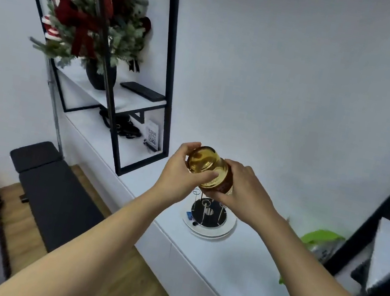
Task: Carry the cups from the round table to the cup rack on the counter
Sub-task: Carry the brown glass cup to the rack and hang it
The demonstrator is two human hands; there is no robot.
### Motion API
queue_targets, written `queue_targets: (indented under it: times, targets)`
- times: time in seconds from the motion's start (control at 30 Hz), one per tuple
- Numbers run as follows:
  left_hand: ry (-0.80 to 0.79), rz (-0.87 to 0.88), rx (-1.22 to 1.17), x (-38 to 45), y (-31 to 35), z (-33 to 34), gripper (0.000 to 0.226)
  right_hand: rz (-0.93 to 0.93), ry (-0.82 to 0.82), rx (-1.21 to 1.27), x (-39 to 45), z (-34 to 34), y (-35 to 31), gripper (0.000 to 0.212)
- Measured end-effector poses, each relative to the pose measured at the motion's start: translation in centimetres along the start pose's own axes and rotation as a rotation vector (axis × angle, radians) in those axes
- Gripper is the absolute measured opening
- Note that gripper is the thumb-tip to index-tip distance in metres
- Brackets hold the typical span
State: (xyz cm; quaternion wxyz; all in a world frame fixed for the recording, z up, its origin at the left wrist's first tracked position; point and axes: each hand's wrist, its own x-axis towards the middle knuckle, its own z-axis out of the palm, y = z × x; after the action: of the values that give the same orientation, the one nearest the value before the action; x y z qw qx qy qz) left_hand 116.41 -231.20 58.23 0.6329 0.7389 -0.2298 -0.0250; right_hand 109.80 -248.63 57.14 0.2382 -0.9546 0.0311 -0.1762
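An amber glass cup [207,166] is held in the air, tilted with its base toward me, just above the cup rack [208,213]. My left hand [179,171] grips the cup's left side, thumb across the glass. My right hand [243,189] grips its right side and lower end. The rack is a round white tray with a dark centre and thin upright metal pegs; it stands on the white counter [234,263]. No cups hang on the visible pegs.
A black-framed shelf [168,71] holds a potted Christmas arrangement [95,14] and a dark phone-like slab [142,91]. A black bench [52,191] stands on the wooden floor at left. A green object [320,238] and black frame lie at right.
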Motion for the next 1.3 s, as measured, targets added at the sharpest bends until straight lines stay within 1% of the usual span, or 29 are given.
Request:
queue_targets:
  times: [0.13,0.2,0.3,0.43,0.53,0.63,0.7,0.77,0.93,1.1,1.2,1.3]
  targets:
    - [-0.127,0.022,0.145,7.3,-5.4,0.6,0.072,0.128,-0.012,0.002,4.6,4.4,3.3,0.075]
    - [-0.203,0.022,0.181,10.5,-8.0,0.9,0.069,0.199,-0.03,0.003,6.7,6.6,4.7,0.076]
    - [-0.328,0.026,0.212,15.5,-12.5,1.6,0.07,0.278,-0.039,0.023,9.9,10.6,7.0,0.073]
    - [-0.478,-0.023,0.221,19.0,-17.9,2.9,0.073,0.425,-0.029,0.096,11.6,15.5,9.5,0.073]
    - [-0.602,-0.066,0.225,20.2,-21.7,4.0,0.071,0.533,-0.07,0.205,11.6,18.6,11.4,0.073]
    - [-0.683,-0.095,0.255,20.7,-25.5,4.9,0.067,0.605,-0.107,0.294,11.5,21.7,13.7,0.074]
    - [-0.719,-0.114,0.28,20.7,-27.5,5.5,0.067,0.633,-0.122,0.345,11.5,23.3,14.8,0.073]
    - [-0.734,-0.14,0.29,20.8,-29.5,6.5,0.068,0.653,-0.119,0.403,11.6,25.0,16.0,0.067]
    - [-0.809,-0.191,0.349,20.5,-33.4,8.2,0.082,0.73,-0.113,0.458,10.8,28.2,17.6,0.064]
    - [-0.839,-0.218,0.393,20.3,-35.4,9.0,0.078,0.808,-0.161,0.495,10.4,30.2,18.7,0.065]
    - [-0.854,-0.233,0.423,19.9,-36.5,8.9,0.082,0.823,-0.216,0.505,9.8,31.3,19.4,0.066]
    - [-0.866,-0.23,0.432,19.9,-37.3,9.1,0.084,0.829,-0.241,0.486,9.4,31.9,19.8,0.062]
